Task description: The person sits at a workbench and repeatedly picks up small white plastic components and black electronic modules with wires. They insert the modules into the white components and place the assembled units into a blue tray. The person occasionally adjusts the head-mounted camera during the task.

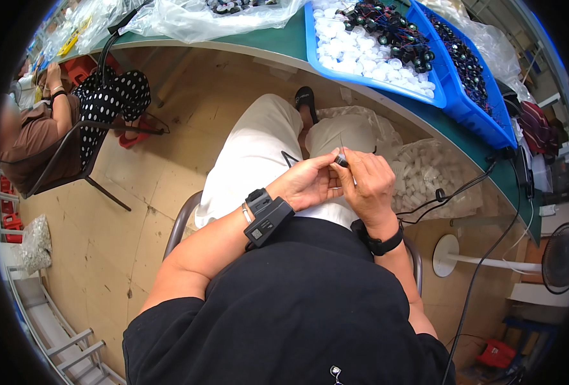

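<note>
Black, small, cylindrical: that's the part [341, 160] I've got pinched at my fingertips, over my lap. My left hand [309, 183] closes on it from the near side, thumb and forefinger clamped. My right hand [369, 183] is shut on it from the other side, fingers curled over the top. I can't tell what the fine end of it looks like; it's too small here.

To do this well, judging from the hold: keep both wrists low against my thighs so the pinch doesn't wander. Let the left do the holding and the right do the fine work. Keep pressure light, since a part this size will likely pop out sideways if squeezed.

Just beyond the grip, to its right and slightly lower: a clear bag of white pieces [429, 173] on the floor by my knee, with a black cable [454, 191] running across it. If the part drops, it likely lands there or on the tile.

Further out past the grip, up on the green bench [278, 40]: a blue tray [368, 80] holding white caps and black wired parts, and a second blue tray [483, 115] beside it to the right. Far left, another person sits at the bench on a chair [82, 151].
</note>
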Available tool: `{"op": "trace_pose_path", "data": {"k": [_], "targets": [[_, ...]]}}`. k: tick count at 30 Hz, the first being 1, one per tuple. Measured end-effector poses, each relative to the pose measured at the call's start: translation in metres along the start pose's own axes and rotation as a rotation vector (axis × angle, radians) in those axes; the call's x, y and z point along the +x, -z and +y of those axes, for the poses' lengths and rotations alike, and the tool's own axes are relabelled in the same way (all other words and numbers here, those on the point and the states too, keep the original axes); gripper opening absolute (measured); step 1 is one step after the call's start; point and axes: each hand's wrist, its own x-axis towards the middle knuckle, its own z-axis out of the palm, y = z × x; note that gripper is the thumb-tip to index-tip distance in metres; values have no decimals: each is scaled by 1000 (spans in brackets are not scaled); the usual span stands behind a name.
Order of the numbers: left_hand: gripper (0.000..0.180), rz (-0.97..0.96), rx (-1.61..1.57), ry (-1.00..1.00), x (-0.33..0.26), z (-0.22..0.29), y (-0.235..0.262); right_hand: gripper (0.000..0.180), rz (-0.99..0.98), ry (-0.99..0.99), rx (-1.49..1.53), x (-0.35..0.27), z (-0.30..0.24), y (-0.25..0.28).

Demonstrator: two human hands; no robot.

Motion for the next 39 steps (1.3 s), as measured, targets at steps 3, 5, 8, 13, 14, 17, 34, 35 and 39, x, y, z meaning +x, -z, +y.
{"op": "trace_pose_path", "data": {"k": [3, 5, 8, 13, 14, 17, 34, 35, 39], "targets": [[30, -80, 20, -3, 0, 0, -1, 31, 0, 20, -27, -2, 1, 0], [30, -23, 31, -29, 0, 1, -1, 31, 3, 9, -14, -2, 1, -2], [30, -2, 30, -52, -3, 2, -5, 31, -10, -81, 57, -2, -2, -4], [29, -69, -6, -33, -2, 3, 1, 29, -32, -92, 64, 1, -4, -1], [29, -66, -7, -23, -1, 2, 3, 28, -29, -57, 40, 1, -3, -2], [30, -59, 54, -13, 0, 1, 3, 27, -46, -10, -2, -2, 1, -1], [37, -29, 532, -194, -12, 21, -40, 23, 21, -108, 205, 20, -1, 19], [37, -12, 613, -225, -13, 28, -44, 25, 65, -100, 241, 32, -1, 24], [40, -3, 604, -496, -23, 87, -93, 21, 187, -157, 249, 65, 25, 50]]}}
